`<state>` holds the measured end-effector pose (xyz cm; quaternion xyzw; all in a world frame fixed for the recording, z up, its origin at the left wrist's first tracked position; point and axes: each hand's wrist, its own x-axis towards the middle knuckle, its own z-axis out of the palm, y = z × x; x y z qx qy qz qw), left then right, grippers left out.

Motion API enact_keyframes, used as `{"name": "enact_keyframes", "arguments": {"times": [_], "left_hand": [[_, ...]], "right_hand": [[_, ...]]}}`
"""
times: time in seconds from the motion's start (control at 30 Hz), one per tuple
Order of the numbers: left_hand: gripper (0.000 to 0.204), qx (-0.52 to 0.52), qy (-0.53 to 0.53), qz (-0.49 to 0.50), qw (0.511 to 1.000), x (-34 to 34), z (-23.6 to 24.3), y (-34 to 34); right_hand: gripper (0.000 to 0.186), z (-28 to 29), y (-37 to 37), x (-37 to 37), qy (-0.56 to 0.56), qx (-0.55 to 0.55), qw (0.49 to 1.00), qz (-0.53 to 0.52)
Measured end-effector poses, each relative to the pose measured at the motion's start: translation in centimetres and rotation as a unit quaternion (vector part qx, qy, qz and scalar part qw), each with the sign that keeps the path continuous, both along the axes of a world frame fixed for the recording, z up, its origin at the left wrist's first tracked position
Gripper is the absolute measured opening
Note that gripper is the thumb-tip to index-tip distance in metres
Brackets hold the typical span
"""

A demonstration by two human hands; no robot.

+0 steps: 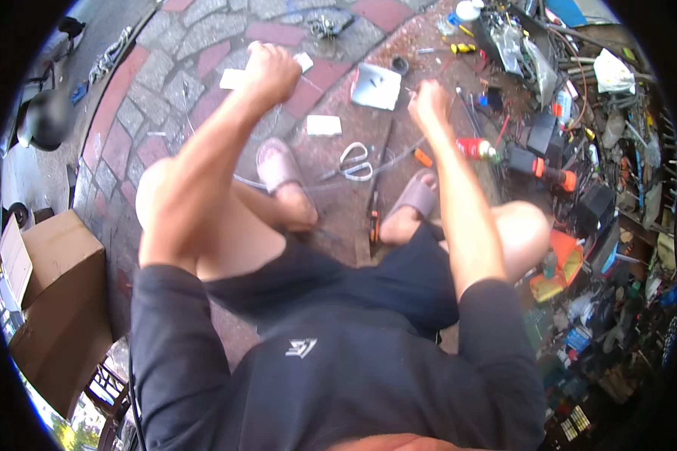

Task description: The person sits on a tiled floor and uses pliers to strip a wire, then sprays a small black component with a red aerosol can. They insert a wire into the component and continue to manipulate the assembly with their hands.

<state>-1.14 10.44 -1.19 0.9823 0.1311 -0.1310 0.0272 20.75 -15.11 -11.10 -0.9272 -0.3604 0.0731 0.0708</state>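
Note:
My left hand is raised at the upper middle, fingers closed, over a white flat piece; what it grips is hidden. My right hand is closed near a white tray with small dark bits on it; a small thin item shows at its fingertips, too small to name. A grey cable curves across the ground between my feet. Around it lie white-handled scissors, a long dark tool with an orange grip, and a white card.
Cluttered tools, parts and bags fill the right side, with a red bottle, yellow-handled screwdriver and orange container. Cardboard boxes stand at left on the paved ground. My sandalled feet flank the scissors.

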Motion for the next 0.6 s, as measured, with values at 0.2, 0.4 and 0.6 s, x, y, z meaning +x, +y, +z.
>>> {"name": "enact_keyframes", "arguments": {"times": [0.2, 0.4, 0.6], "left_hand": [[0.018, -0.054, -0.1, 0.137, 0.984, -2.5, -3.1, 0.1], [0.032, -0.117, -0.046, 0.235, 0.964, 2.0, -3.4, 2.7], [0.057, -0.195, -0.041, 0.333, 0.922, 6.7, -12.8, 5.5]], "right_hand": [[0.021, -6.0, 2.0, -0.5, 0.149, 0.088, 0.975, -0.14], [0.024, -11.9, 5.3, -0.5, 0.158, -0.014, 0.982, -0.098], [0.022, -13.5, 8.1, -1.2, 0.168, 0.006, 0.979, -0.113]]}}
